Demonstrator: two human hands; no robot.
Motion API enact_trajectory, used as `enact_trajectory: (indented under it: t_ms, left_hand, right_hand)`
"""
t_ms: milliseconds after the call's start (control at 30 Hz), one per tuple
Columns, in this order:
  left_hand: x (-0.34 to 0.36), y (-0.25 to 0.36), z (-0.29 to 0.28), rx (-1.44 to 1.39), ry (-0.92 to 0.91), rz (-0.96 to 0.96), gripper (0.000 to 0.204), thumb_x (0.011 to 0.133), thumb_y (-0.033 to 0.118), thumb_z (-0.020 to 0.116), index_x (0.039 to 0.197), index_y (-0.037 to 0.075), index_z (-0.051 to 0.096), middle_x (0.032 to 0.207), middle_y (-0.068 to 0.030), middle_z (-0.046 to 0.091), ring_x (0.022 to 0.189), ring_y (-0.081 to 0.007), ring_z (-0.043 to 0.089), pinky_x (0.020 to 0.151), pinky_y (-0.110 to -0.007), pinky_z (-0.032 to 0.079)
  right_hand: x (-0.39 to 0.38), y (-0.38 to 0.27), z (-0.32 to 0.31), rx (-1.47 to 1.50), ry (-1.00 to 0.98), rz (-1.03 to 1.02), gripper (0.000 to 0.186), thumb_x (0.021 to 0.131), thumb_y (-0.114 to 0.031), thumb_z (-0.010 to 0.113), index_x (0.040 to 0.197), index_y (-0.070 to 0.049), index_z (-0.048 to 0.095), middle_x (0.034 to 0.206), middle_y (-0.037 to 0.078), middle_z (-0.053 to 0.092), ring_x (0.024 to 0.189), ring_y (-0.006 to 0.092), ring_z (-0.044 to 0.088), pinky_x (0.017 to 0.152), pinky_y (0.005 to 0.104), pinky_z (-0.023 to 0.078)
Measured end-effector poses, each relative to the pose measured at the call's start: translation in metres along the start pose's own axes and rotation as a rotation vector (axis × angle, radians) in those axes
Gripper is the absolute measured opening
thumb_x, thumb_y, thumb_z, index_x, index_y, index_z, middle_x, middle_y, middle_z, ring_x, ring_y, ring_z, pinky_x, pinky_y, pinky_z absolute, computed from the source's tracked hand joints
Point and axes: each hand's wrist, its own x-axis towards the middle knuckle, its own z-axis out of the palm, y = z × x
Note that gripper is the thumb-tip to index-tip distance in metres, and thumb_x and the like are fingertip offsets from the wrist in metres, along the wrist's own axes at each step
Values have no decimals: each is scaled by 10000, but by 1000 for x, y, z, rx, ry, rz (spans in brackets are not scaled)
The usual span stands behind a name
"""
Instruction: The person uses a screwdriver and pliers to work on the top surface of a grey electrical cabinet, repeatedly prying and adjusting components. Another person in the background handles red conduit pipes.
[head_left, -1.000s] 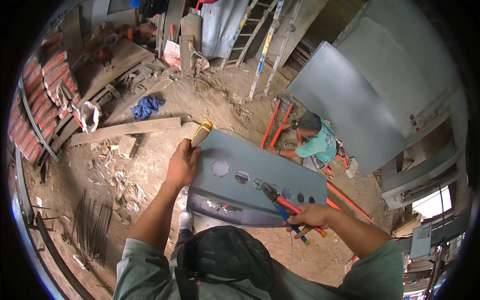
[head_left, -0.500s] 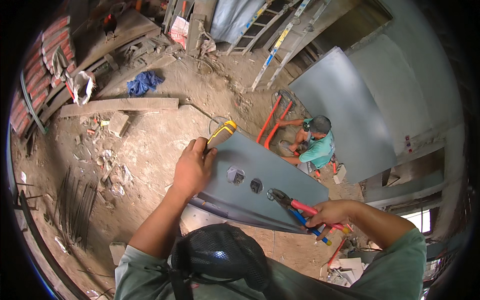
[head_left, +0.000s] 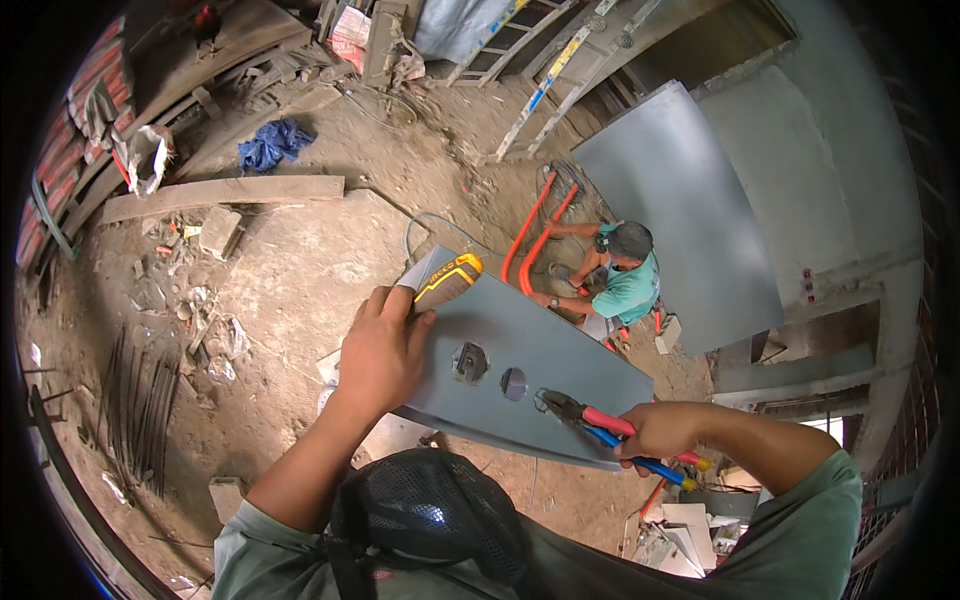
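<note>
A grey sheet-metal panel (head_left: 545,330) lies before me, with two round cut-outs in its middle and a smaller ragged opening to their right. At the panel's left edge my left hand (head_left: 380,350) is closed around a yellow-and-grey tool handle (head_left: 449,281); the tool's working end is hidden. My right hand (head_left: 660,430) is wrapped round pliers (head_left: 607,424) with one red and one blue grip. The jaws of the pliers are at the rim of the ragged opening.
A co-worker (head_left: 625,285) crouches just past the panel, beside orange pipes (head_left: 532,235). A large grey sheet (head_left: 685,220) leans behind them. Ladders (head_left: 555,80) stand at the back. A plank (head_left: 225,198), rubble and thin rods (head_left: 140,420) lie on the dirt floor at left.
The handles of the pliers have come closer together, and my right fingers have curled in around them. The panel has shifted slightly in view. My left hand keeps its grip.
</note>
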Motion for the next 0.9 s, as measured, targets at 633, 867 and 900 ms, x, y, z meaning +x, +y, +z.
enact_trajectory:
  t_ms: [633, 867, 900]
  left_hand:
    - [-51, 180, 122, -19, -832, 594, 475, 837, 301, 831, 1225, 66, 692, 1016, -242, 729, 999, -431, 719, 878, -495, 562]
    - [-43, 179, 112, 13, -928, 635, 342, 902, 166, 791, 1237, 125, 733, 1001, -205, 756, 943, -423, 719, 818, -495, 561]
    - [-46, 177, 112, -10, -930, 613, 324, 905, 166, 793, 1221, 122, 739, 1010, -198, 759, 940, -420, 719, 815, -487, 563]
  right_hand:
    - [21, 102, 61, 191, 317, -523, 348, 1015, -408, 670, 1084, -67, 679, 733, 24, 673, 631, 135, 653, 621, 314, 555]
    - [31, 197, 67, 696, 66, -1063, 1358, 741, -405, 988, 1733, -133, 101, 1658, 211, 406, 1539, 277, 413, 1204, 423, 365]
    - [47, 216, 83, 724, 115, -1269, 1391, 716, -388, 1002, 1735, -151, 84, 1683, 211, 365, 1568, 288, 359, 1219, 443, 339]
